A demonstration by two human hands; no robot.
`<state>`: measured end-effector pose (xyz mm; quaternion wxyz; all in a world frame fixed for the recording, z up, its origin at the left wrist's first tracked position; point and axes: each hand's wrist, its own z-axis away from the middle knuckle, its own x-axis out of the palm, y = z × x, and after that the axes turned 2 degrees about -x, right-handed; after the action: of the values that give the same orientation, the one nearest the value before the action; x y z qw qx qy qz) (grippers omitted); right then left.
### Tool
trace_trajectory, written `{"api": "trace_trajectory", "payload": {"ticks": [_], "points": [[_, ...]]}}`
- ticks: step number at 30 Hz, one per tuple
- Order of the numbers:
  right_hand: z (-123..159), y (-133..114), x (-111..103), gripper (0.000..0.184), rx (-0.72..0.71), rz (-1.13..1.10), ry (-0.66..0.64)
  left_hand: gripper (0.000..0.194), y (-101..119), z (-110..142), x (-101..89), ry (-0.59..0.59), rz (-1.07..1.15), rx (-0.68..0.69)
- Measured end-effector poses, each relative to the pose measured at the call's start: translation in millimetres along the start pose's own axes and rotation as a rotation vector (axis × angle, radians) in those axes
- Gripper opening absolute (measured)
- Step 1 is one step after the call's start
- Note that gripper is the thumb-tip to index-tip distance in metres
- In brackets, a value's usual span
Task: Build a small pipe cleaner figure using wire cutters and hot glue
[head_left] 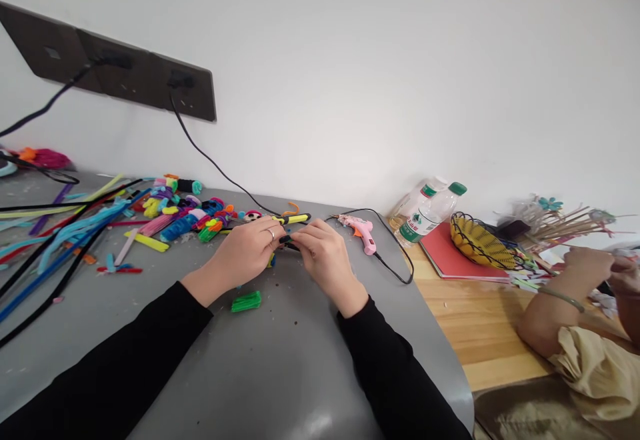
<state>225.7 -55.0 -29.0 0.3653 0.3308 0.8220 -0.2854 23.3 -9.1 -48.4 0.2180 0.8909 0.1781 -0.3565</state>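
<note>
My left hand [245, 251], with a ring on one finger, is closed, its fingertips meeting those of my right hand [324, 253] over the grey table. Between them is a small black piece [287, 241], pinched from both sides; its kind is hard to make out. Just behind the fingers shows a yellow-and-black stick-like tool [295, 218], partly hidden by my left hand. Below my hands lies a bundle of short green pipe cleaners [246, 301]. Something small and yellow is mostly covered under my left fingers.
A pink glue gun [361, 232] with a black cord lies right of my hands. Colourful pipe cleaners [83, 227] and fuzzy figures [185, 217] spread leftward. Bottles [427, 217], a red folder [443, 253] and a yellow basket [480, 247] stand right, near another person's hands [587, 270].
</note>
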Motion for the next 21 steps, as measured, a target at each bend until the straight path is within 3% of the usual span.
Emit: {"api": "trace_trajectory", "payload": {"ticks": [7,12,21], "points": [[1.2,0.3,0.8,0.026,0.033,0.085,-0.01,0.033,-1.6,-0.2,1.9,-0.006,0.02,-0.071],[-1.5,-3.1,-3.1,0.018,0.076,0.023,-0.059,0.032,-0.2,-1.2,-1.5,0.03,-0.039,-0.082],[-4.1,-4.4,-3.4,0.023,0.096,-0.044,-0.103,0.034,3.6,-2.0,-4.4,0.051,-0.031,-0.071]]}}
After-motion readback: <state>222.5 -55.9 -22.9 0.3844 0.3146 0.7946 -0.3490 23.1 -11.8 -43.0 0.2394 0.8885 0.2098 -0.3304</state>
